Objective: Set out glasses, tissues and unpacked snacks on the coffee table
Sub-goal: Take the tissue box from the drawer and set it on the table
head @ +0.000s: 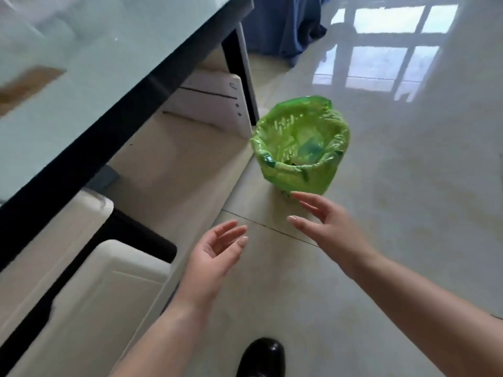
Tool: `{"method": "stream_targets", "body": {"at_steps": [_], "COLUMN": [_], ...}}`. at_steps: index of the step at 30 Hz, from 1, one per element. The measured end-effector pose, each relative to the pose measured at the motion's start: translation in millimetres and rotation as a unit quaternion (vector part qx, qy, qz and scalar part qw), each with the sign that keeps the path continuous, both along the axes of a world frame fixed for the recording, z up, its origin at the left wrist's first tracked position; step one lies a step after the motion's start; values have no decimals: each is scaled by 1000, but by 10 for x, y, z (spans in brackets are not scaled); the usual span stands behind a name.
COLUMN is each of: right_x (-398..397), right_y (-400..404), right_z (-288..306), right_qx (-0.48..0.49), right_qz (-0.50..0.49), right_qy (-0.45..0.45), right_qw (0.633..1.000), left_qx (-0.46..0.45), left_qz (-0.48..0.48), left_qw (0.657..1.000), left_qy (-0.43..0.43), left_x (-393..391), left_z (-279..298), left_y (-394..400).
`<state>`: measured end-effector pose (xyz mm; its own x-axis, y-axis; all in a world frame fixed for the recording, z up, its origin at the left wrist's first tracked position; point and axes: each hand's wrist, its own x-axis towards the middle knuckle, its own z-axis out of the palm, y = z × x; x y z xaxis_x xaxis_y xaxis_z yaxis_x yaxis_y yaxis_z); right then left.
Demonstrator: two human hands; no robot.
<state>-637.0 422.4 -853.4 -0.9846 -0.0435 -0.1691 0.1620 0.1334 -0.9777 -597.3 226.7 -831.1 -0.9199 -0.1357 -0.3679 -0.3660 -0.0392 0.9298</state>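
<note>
1. We saw a pale glossy tiled floor (394, 213) filling most of the view, with a window's reflection bright at the upper right.
2. The coffee table (89, 85) ran across the left side; its glass top had a dark edge, and white drawer fronts showed underneath it. What lay on the top was too blurred for us to name, so we could not tell where the glasses, tissues or snacks were.
3. A dark blue cloth (283, 25) hung down to the floor at the top centre.
4. A small bin lined with a green plastic bag (299, 148) stood on the floor just beside the table's corner leg. Something blue-green lay inside, too unclear to name.
5. Our right hand (326, 227) reached forward with straight, spread fingers, empty, its fingertips near the bin's base.
6. Our left hand (217, 251) was held palm up, fingers relaxed and slightly apart, empty.
7. A black shoe (262, 357) showed at the bottom edge.
</note>
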Motion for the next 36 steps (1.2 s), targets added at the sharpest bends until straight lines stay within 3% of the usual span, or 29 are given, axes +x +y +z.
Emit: {"method": "stream_targets", "body": {"at_steps": [9,14,19,24,28,33,36], "right_x": [449,957,1483,1757,1850,1742,1708], "right_y": [-1185,-1874,-2586,-3088,-3244,-3400,-3459], "right_z": [496,729,817,721,611,434,378], "right_qx": [22,105,195,298,375,439,457], "right_qz": [164,290,383,457,497,512,508], "right_qy": [66,134,223,270,274,359,369], "right_qw": [984,942,875,793,733,645,630], "left_qx": [40,-2,-176,-387,-471,-548,-577], "left_qz": [133,186,232,232,179,104,77], "left_qw": [990,980,953,891,864,829,809], "left_qy": [39,69,88,49,-1,-36,-73], "left_x": [1002,1859,2740,3318,3442,3302,3207], "left_z": [385,595,589,462,334,228,188], "left_y": [-946,-1460,-2062,-2545,-2740,-2877,-2875]}}
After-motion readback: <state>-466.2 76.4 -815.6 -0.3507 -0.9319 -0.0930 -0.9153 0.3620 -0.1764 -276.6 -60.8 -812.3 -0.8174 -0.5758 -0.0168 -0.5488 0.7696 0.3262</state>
